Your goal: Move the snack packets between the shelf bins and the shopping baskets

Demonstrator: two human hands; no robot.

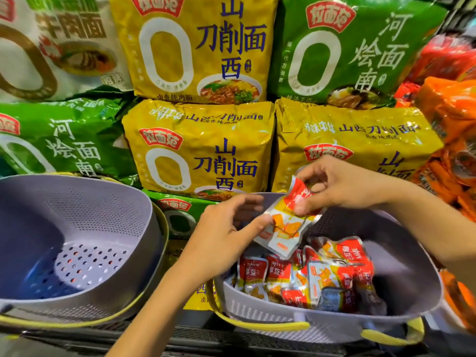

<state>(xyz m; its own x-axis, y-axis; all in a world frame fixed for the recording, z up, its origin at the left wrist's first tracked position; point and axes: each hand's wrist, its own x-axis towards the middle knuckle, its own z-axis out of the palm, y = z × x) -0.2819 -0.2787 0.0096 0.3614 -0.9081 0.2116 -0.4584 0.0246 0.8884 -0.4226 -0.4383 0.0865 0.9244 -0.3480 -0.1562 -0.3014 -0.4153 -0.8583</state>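
Note:
A small red, yellow and silver snack packet hangs above the right grey basket. My right hand pinches its upper end between thumb and fingers. My left hand pinches its lower left edge with thumb and forefinger. Several more packets of the same kind lie heaped in the bottom of the right basket. The left grey perforated basket holds nothing.
Large yellow noodle bags, green ones and orange ones are stacked close behind the baskets. Both baskets have yellow handles hanging at the front. A dark wire shelf edge runs below them.

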